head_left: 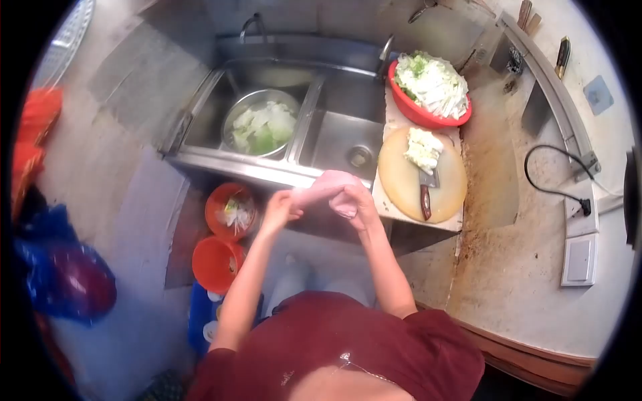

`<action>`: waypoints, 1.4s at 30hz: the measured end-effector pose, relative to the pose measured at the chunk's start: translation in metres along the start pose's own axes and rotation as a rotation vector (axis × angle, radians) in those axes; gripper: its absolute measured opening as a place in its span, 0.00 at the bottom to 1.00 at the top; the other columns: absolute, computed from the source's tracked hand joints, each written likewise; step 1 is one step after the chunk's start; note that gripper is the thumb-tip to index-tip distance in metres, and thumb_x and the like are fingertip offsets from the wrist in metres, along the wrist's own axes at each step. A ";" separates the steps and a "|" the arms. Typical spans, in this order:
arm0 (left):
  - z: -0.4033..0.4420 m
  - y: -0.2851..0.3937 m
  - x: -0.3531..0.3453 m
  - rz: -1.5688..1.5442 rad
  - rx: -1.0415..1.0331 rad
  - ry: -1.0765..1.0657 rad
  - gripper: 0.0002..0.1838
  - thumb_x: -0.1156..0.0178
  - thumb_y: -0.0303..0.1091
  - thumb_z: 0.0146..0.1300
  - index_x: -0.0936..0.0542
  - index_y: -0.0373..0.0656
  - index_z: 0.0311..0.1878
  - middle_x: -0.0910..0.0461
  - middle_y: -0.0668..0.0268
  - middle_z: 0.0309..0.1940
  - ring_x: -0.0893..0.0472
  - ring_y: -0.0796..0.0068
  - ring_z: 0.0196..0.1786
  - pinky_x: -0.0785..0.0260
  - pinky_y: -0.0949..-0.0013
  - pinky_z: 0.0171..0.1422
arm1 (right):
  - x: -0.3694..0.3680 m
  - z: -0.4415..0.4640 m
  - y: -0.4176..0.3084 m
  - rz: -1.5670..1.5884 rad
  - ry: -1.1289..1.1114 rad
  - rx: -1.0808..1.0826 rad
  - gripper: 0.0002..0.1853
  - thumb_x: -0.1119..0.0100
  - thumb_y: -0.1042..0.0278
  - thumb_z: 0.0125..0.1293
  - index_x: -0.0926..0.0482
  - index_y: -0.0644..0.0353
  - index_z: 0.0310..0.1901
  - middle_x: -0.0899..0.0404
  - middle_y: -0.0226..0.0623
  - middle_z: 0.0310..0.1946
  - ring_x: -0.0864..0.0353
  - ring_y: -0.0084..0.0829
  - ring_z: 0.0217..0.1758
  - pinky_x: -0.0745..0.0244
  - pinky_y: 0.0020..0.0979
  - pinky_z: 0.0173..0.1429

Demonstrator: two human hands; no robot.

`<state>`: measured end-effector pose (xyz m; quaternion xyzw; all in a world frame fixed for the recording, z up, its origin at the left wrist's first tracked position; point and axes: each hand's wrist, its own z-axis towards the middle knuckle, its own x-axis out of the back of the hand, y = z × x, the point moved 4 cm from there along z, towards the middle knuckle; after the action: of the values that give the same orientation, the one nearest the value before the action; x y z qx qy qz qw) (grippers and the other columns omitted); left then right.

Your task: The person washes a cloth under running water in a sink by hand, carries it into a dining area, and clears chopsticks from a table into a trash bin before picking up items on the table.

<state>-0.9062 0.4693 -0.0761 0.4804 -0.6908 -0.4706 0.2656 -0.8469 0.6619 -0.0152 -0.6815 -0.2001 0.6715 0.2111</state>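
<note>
A soft pink cloth (pixel 332 182) is stretched between my two hands, in front of the sink's front edge. My left hand (pixel 283 210) is closed on its left end. My right hand (pixel 362 205) grips the other end, where the cloth hangs in folds. To the right of my right hand, a round cutting board (pixel 393 175) carries a pile of cut cabbage (pixel 424 150) and a cleaver with a brown handle (pixel 425 200).
A two-basin steel sink (pixel 328 137) lies ahead, with a metal pot (pixel 226 130) of cabbage leaves in its left basin. Behind the board stands a red bowl (pixel 431 120) heaped with cut cabbage. Orange buckets (pixel 212 260) sit on the floor at left.
</note>
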 end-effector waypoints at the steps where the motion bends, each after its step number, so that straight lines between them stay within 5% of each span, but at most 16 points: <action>1: 0.024 0.004 -0.008 0.076 0.017 -0.118 0.17 0.53 0.35 0.63 0.34 0.39 0.53 0.25 0.60 0.36 0.22 0.73 0.32 0.25 0.73 0.35 | -0.009 0.019 -0.009 -0.018 0.088 0.095 0.11 0.47 0.69 0.58 0.29 0.66 0.40 0.26 0.38 0.30 0.29 0.22 0.23 0.33 0.20 0.23; 5: 0.081 0.019 -0.064 -0.037 0.172 -0.399 0.17 0.54 0.35 0.65 0.34 0.39 0.54 0.25 0.58 0.37 0.22 0.71 0.35 0.26 0.69 0.40 | 0.017 0.062 -0.032 -0.024 0.418 0.281 0.11 0.51 0.63 0.62 0.28 0.62 0.29 0.27 0.38 0.24 0.28 0.26 0.20 0.29 0.29 0.29; 8: 0.155 0.012 -0.087 0.240 0.090 -0.477 0.17 0.51 0.30 0.59 0.31 0.37 0.52 0.27 0.63 0.34 0.24 0.75 0.37 0.26 0.72 0.40 | 0.074 0.098 -0.040 -0.013 0.512 0.263 0.08 0.48 0.66 0.61 0.29 0.59 0.27 0.28 0.34 0.22 0.28 0.26 0.21 0.29 0.29 0.30; 12: 0.242 0.058 -0.107 0.215 0.073 -0.308 0.15 0.49 0.36 0.60 0.27 0.40 0.48 0.24 0.64 0.38 0.24 0.74 0.39 0.28 0.69 0.39 | 0.137 0.124 -0.045 -0.049 0.708 0.244 0.09 0.41 0.65 0.57 0.24 0.60 0.36 0.26 0.29 0.28 0.27 0.20 0.32 0.32 0.22 0.35; 18: 0.336 0.134 -0.169 0.261 0.039 -0.333 0.15 0.51 0.40 0.62 0.26 0.43 0.47 0.23 0.66 0.37 0.24 0.75 0.38 0.30 0.70 0.39 | 0.171 0.164 -0.052 -0.200 1.022 0.176 0.10 0.40 0.62 0.57 0.25 0.59 0.31 0.27 0.30 0.25 0.28 0.23 0.27 0.33 0.24 0.30; 23: 0.459 0.142 -0.238 0.519 -0.181 -0.386 0.14 0.51 0.42 0.62 0.26 0.42 0.40 0.25 0.68 0.28 0.25 0.74 0.29 0.30 0.72 0.30 | 0.194 0.194 -0.048 -0.248 1.012 0.094 0.11 0.41 0.61 0.58 0.24 0.60 0.31 0.24 0.32 0.24 0.27 0.22 0.24 0.32 0.26 0.28; 25: 0.504 0.138 -0.261 0.523 -0.053 -0.346 0.14 0.51 0.42 0.62 0.27 0.41 0.37 0.27 0.68 0.24 0.26 0.74 0.26 0.30 0.69 0.27 | 0.205 0.203 -0.051 -0.359 0.979 0.161 0.13 0.42 0.59 0.58 0.23 0.62 0.32 0.24 0.33 0.24 0.26 0.22 0.24 0.31 0.27 0.30; 26: 0.517 0.139 -0.268 0.575 -0.124 -0.292 0.16 0.52 0.44 0.61 0.27 0.39 0.35 0.26 0.64 0.23 0.24 0.73 0.26 0.30 0.67 0.25 | 0.212 0.205 -0.048 -0.374 1.033 0.154 0.14 0.43 0.58 0.59 0.23 0.63 0.32 0.24 0.34 0.24 0.26 0.23 0.25 0.31 0.27 0.31; 27: 0.531 0.142 -0.277 0.866 -0.333 -0.272 0.21 0.52 0.47 0.61 0.26 0.34 0.37 0.22 0.53 0.29 0.21 0.61 0.33 0.29 0.60 0.34 | 0.220 0.210 -0.044 -0.386 1.086 0.145 0.15 0.44 0.56 0.59 0.23 0.63 0.33 0.24 0.35 0.24 0.25 0.24 0.26 0.30 0.27 0.32; 29: 0.544 0.135 -0.289 0.826 -0.563 -0.161 0.25 0.53 0.50 0.61 0.25 0.32 0.41 0.23 0.44 0.38 0.23 0.51 0.45 0.32 0.57 0.46 | 0.244 0.225 -0.035 -0.516 1.137 0.024 0.17 0.45 0.56 0.59 0.24 0.64 0.37 0.24 0.36 0.24 0.24 0.25 0.28 0.29 0.28 0.35; 31: 0.534 0.142 -0.290 0.930 -0.432 -0.127 0.27 0.53 0.52 0.60 0.26 0.32 0.45 0.26 0.41 0.42 0.28 0.46 0.51 0.37 0.55 0.53 | 0.250 0.233 -0.027 -0.564 1.160 -0.056 0.16 0.47 0.57 0.60 0.24 0.63 0.39 0.24 0.36 0.24 0.24 0.26 0.28 0.29 0.28 0.34; 35: 0.568 0.116 -0.291 0.620 -0.410 -0.229 0.26 0.57 0.53 0.63 0.24 0.36 0.43 0.22 0.52 0.34 0.22 0.58 0.39 0.33 0.60 0.45 | 0.283 0.269 -0.021 -0.677 1.198 0.074 0.13 0.49 0.64 0.59 0.27 0.64 0.40 0.23 0.41 0.26 0.22 0.31 0.23 0.27 0.32 0.25; 36: 0.569 0.109 -0.288 0.436 0.035 -0.349 0.21 0.59 0.49 0.67 0.25 0.42 0.41 0.25 0.63 0.29 0.26 0.71 0.31 0.31 0.68 0.41 | 0.286 0.276 -0.019 -0.672 1.194 0.085 0.12 0.49 0.65 0.58 0.28 0.65 0.40 0.23 0.43 0.26 0.22 0.33 0.22 0.27 0.33 0.24; 39: 0.584 0.087 -0.283 -0.274 0.325 -0.501 0.17 0.61 0.46 0.69 0.29 0.44 0.44 0.28 0.67 0.31 0.28 0.76 0.30 0.30 0.71 0.44 | 0.256 0.296 -0.055 -0.532 1.145 0.018 0.11 0.51 0.71 0.55 0.29 0.67 0.39 0.22 0.47 0.26 0.22 0.37 0.18 0.28 0.35 0.20; 42: 0.588 0.082 -0.283 -0.485 0.456 -0.564 0.20 0.63 0.45 0.69 0.33 0.36 0.49 0.27 0.64 0.37 0.26 0.74 0.39 0.31 0.66 0.54 | 0.271 0.325 -0.071 -0.743 0.968 -0.164 0.11 0.52 0.73 0.53 0.29 0.67 0.39 0.22 0.47 0.25 0.21 0.39 0.19 0.26 0.36 0.25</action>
<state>-1.3091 0.9682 -0.2223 0.5278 -0.6896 -0.4676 -0.1648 -1.1661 0.8781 -0.2032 -0.8077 -0.3568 0.1496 0.4448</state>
